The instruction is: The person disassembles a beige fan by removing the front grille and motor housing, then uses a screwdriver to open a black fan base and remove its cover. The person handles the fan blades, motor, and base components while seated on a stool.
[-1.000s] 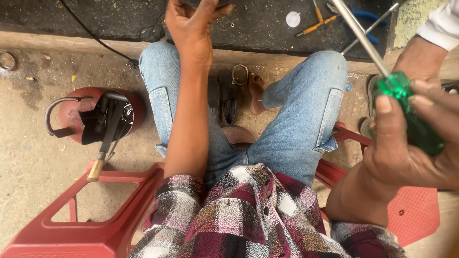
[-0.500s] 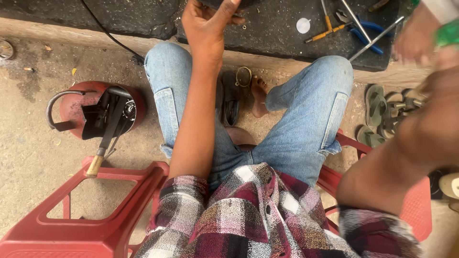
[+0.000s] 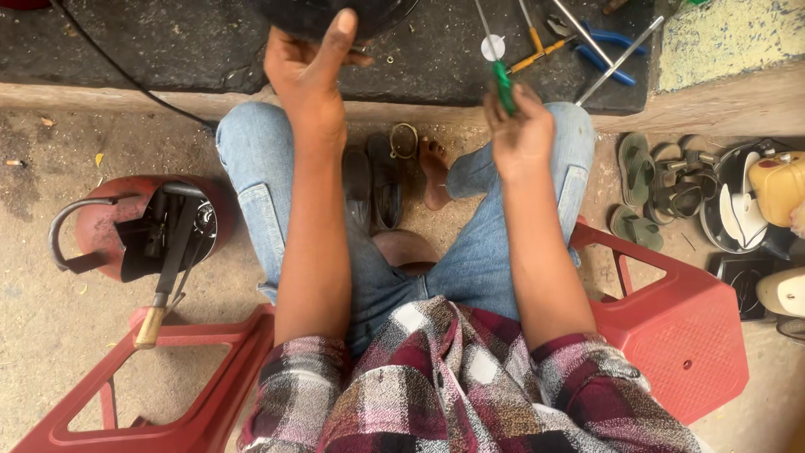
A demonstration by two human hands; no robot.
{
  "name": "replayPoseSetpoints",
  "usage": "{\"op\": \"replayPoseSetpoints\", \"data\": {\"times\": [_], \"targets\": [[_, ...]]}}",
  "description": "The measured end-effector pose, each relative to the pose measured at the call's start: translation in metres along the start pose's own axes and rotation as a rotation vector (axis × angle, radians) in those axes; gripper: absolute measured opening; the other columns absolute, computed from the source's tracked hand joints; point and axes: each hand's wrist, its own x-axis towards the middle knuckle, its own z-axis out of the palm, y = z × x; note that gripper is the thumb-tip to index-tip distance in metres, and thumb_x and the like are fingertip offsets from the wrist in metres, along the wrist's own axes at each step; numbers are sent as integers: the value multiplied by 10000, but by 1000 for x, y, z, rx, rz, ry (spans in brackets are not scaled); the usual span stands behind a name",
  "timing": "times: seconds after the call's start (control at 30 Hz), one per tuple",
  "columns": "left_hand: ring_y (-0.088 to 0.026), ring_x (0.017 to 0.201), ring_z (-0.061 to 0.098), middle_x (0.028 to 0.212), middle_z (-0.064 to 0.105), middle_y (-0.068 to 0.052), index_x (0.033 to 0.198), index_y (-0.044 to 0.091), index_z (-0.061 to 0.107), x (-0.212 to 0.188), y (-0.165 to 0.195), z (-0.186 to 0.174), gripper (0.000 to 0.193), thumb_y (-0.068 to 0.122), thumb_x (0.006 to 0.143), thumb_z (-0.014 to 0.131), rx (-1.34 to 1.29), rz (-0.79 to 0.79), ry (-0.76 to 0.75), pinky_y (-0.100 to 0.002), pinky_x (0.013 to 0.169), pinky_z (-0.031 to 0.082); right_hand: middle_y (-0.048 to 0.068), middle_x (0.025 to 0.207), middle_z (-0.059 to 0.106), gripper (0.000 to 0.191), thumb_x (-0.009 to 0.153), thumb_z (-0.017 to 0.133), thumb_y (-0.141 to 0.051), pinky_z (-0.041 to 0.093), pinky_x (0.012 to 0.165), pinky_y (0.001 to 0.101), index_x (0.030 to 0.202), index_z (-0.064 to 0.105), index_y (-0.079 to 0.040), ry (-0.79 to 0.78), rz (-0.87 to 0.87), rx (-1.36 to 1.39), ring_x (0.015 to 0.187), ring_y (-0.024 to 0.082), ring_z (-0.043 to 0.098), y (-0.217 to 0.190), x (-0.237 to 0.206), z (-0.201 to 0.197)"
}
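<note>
Seated on red plastic stool (image 3: 671, 327), knees in faded denim. Right hand (image 3: 520, 134) closed round green-handled screwdriver (image 3: 501, 84), thin steel shaft pointing away over dark stone slab (image 3: 151, 46). Left hand (image 3: 309, 71), fingers curled, touching round black object (image 3: 323, 15) at slab's edge; grip unclear.

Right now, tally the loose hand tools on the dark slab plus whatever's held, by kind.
Green-handled screwdriver, held in the right hand: 1
Yellow-handled tools: 2
Blue-handled pliers: 1
Bare metal rods: 2
Total: 6
The left hand touches a dark round object, not counted.
</note>
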Motion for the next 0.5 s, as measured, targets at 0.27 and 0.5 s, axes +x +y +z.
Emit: {"op": "replayPoseSetpoints", "data": {"times": [0.27,0.5], "targets": [[-203,893,729,1035,740,-103,1150,-9,658,9,-13,11,297,88,941,845,30,21,25,-382,710,653,226,1342,543,713,873,646,3,498,1083,568,1487,288,67,-65,22,-471,1198,394,637,-23,34,39],[-216,912,741,1043,740,-128,1145,-21,658,21,-21,15,342,101,903,866,134,-38,52,-378,735,672,113,1118,701,501,810,856,-27,590,830,349,1268,653,-28,26,-374,-964,975,228,705,-109,158,-13]]}}
